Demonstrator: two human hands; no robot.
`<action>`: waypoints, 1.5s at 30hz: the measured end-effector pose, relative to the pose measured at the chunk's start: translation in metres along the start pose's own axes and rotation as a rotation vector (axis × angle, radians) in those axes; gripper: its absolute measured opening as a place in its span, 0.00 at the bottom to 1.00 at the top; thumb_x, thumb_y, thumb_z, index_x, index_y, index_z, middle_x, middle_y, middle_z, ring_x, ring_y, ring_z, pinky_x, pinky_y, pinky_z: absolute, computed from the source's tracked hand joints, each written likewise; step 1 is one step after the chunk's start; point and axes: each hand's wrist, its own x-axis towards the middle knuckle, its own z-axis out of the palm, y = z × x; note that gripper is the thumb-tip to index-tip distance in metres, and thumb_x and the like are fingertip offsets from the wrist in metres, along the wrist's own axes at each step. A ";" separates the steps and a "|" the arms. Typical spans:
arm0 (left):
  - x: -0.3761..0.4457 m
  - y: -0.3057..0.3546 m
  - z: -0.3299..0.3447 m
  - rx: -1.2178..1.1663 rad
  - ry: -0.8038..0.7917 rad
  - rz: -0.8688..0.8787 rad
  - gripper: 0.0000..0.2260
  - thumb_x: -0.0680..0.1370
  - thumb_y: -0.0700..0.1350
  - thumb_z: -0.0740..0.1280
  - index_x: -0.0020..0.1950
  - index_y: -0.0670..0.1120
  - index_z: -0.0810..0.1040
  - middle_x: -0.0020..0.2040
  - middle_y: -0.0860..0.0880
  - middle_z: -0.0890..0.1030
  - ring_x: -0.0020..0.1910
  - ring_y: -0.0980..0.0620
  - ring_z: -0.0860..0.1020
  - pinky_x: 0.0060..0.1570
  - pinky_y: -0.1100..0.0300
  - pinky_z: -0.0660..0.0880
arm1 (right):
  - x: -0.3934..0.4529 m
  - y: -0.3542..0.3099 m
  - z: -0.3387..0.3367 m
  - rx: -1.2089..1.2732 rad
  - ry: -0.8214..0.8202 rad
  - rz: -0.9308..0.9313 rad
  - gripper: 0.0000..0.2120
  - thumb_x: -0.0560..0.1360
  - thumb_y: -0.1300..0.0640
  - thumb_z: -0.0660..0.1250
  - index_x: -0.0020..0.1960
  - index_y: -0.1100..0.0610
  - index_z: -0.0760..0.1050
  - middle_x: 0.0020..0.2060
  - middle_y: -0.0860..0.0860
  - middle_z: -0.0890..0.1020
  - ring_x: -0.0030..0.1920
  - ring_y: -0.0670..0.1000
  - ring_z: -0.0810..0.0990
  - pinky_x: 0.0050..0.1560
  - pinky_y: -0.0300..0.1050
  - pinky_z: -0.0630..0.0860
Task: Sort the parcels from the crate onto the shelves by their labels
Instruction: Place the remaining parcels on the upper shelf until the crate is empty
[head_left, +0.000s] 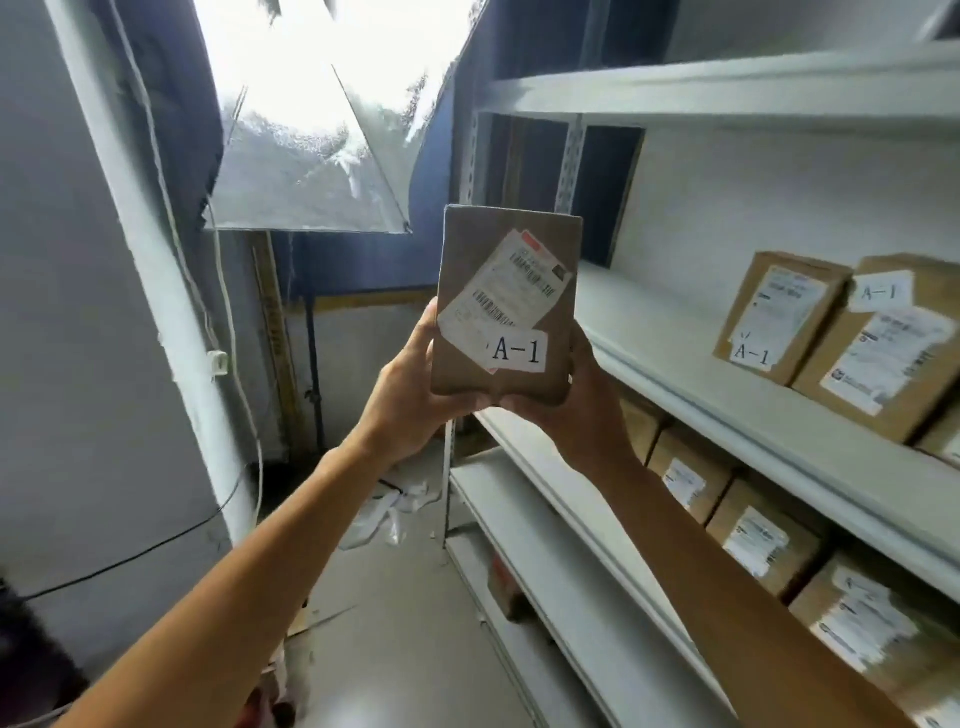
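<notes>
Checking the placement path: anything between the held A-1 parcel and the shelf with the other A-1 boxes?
Nothing visible. Both hands, left and right, hold the parcel just off the shelf's left end. The shelf is bare between there and the two A-1 boxes to the right.
</notes>
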 end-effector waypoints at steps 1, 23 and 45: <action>0.015 -0.002 0.006 0.000 -0.007 0.013 0.49 0.67 0.40 0.80 0.79 0.57 0.55 0.64 0.54 0.77 0.65 0.54 0.76 0.61 0.52 0.78 | 0.009 0.003 -0.006 -0.008 0.023 -0.002 0.39 0.68 0.57 0.80 0.71 0.45 0.63 0.59 0.39 0.78 0.59 0.37 0.78 0.50 0.33 0.79; 0.303 -0.100 0.195 -0.128 -0.492 0.237 0.47 0.67 0.40 0.80 0.77 0.56 0.55 0.64 0.50 0.79 0.58 0.48 0.80 0.53 0.55 0.80 | 0.142 0.152 -0.086 -0.547 0.625 0.538 0.48 0.73 0.61 0.74 0.81 0.50 0.46 0.75 0.52 0.67 0.73 0.50 0.68 0.69 0.42 0.68; 0.349 -0.134 0.248 -0.068 -0.328 0.371 0.25 0.73 0.42 0.74 0.67 0.44 0.70 0.61 0.45 0.72 0.56 0.47 0.75 0.51 0.63 0.73 | 0.173 0.201 -0.087 -1.154 0.708 0.361 0.36 0.72 0.67 0.71 0.76 0.49 0.65 0.61 0.53 0.71 0.49 0.53 0.79 0.45 0.40 0.79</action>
